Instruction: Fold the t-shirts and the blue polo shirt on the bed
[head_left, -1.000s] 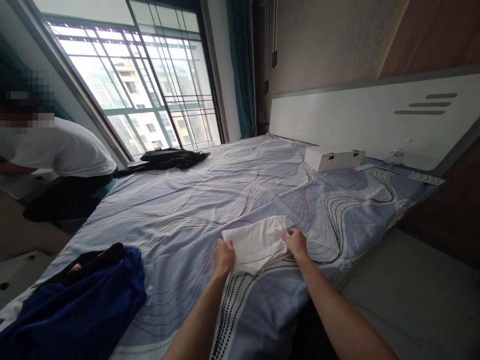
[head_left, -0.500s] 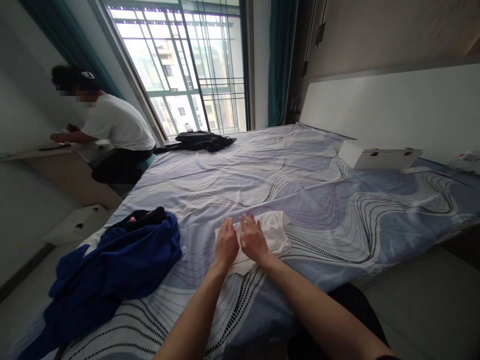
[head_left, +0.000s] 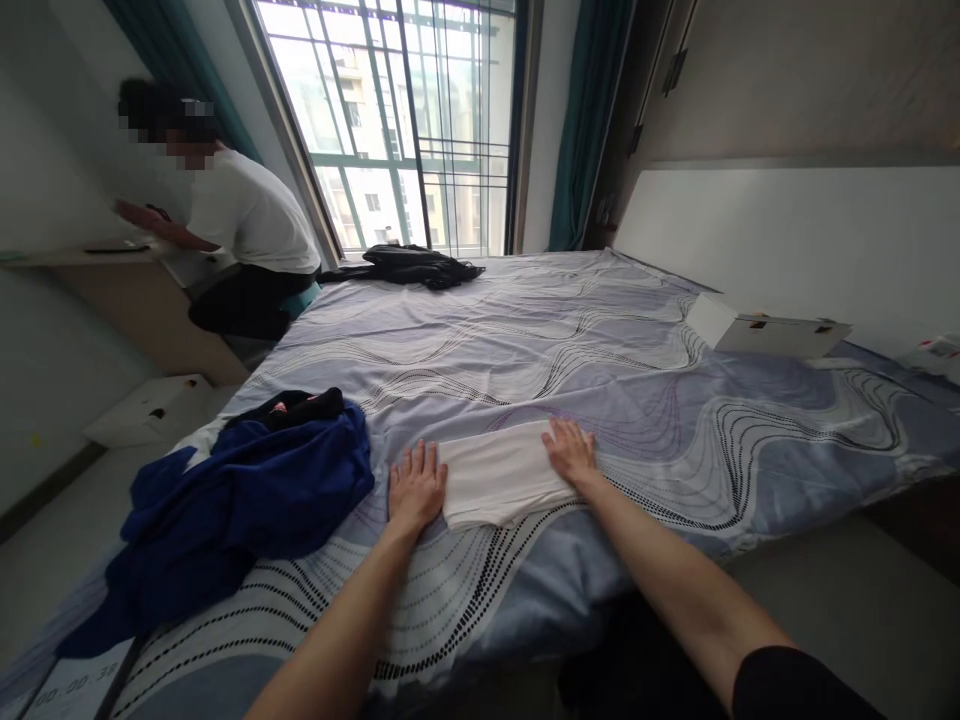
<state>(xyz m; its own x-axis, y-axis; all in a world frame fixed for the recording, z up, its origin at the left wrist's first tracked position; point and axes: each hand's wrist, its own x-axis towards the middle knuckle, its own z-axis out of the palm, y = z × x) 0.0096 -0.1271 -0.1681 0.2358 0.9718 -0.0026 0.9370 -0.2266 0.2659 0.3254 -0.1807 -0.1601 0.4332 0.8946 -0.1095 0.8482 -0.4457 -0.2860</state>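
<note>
White cloth, folded into a flat rectangular shape, lying near the front edge of a bed between a person's two hands. The left hand rests palm down at the cloth's left edge, its fingers straight and slightly apart; the right hand lies flat over the right edge, its fingers likewise extended and a little spread. A blue garment (with black fabric bunched at its top) forms a loose heap to the left of the left hand. Farther back, a dark garment lies by the window, and a white box sits near the headboard. At far left, a second person in a white shirt sits before a desk; a pale box stands on the floor beneath. A display with digits is partly visible at lower left.
</note>
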